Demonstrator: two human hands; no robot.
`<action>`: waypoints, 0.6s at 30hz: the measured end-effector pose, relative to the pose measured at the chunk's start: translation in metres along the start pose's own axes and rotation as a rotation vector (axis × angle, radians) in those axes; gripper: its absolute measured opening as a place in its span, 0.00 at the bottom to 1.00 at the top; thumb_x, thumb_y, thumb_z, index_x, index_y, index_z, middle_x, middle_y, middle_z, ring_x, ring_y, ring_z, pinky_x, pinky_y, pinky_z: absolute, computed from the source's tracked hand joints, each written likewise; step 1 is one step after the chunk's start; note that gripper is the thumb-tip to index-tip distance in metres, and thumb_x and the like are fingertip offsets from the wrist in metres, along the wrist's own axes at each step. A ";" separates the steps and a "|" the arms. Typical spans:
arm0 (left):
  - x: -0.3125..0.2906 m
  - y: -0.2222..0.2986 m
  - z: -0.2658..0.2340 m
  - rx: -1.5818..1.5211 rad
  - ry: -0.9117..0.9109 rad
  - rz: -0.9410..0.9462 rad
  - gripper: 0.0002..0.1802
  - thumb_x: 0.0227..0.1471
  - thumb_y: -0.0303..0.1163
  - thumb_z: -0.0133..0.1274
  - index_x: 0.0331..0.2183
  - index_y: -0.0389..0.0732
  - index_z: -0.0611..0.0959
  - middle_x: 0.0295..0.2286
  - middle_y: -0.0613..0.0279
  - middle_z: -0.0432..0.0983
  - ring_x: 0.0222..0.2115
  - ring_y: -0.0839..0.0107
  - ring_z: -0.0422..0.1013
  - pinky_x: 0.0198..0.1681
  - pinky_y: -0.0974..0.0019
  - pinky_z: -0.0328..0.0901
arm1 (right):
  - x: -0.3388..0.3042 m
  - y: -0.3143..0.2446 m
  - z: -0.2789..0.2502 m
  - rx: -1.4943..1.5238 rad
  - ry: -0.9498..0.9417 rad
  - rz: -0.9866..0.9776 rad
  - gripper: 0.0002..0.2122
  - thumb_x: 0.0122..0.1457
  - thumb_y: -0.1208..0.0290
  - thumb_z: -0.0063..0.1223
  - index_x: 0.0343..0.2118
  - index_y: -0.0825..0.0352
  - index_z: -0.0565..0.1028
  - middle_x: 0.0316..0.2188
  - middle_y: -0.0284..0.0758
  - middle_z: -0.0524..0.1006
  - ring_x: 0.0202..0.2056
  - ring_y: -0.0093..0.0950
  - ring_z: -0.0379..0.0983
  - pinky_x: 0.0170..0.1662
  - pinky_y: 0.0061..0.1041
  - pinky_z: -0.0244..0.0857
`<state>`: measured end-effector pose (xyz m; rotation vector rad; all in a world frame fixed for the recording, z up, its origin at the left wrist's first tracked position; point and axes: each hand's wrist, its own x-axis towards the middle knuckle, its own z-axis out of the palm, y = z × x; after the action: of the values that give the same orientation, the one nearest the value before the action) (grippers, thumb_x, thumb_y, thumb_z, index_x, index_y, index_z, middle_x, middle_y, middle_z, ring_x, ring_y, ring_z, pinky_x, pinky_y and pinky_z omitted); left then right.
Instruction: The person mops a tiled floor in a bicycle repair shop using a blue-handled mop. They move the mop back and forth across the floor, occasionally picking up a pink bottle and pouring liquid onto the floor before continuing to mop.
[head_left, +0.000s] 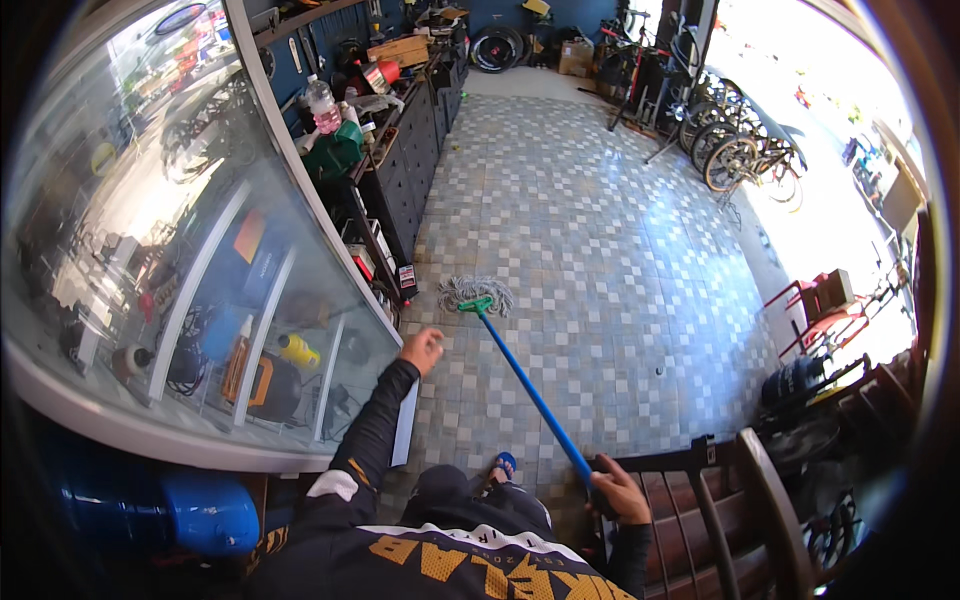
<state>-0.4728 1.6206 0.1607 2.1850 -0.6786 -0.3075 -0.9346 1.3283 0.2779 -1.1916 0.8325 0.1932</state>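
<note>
A mop with a blue handle (538, 400) slants across the view from the lower right to the upper left. Its green clamp and grey string mop head (490, 292) lie on the checkered tile floor (590, 250). Near the handle's top end, my right hand (622, 492) is wrapped round it. My left hand (422, 350) is off the handle, held out beside the corner of the glass showcase (390, 335). Its fingers are loosely bent and apart, with nothing seen in them. One of my feet, in a blue slipper (505, 463), shows below.
Dark drawer cabinets (405, 175) line the left side, topped with bottles, a green container (333, 150) and tools. A wooden bench (765, 510) stands close at my right. Blue water jugs (210, 510) lie lower left. Bicycles (735, 155) stand at the bright opening; a wheel (497, 48) leans far back.
</note>
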 end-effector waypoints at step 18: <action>0.497 -0.027 -0.409 0.238 1.290 -0.417 0.65 0.27 0.67 0.73 0.57 0.33 0.66 0.52 0.40 0.70 0.54 0.43 0.68 0.57 0.45 0.65 | 0.050 -0.338 0.124 -0.573 0.710 -0.813 0.16 0.63 0.67 0.49 0.25 0.75 0.78 0.30 0.45 0.80 0.28 0.30 0.74 0.33 0.27 0.66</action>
<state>0.1227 1.6141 0.4057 2.1644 0.4818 0.9635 -0.6574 1.2902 0.5103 -2.1034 0.8404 -0.7455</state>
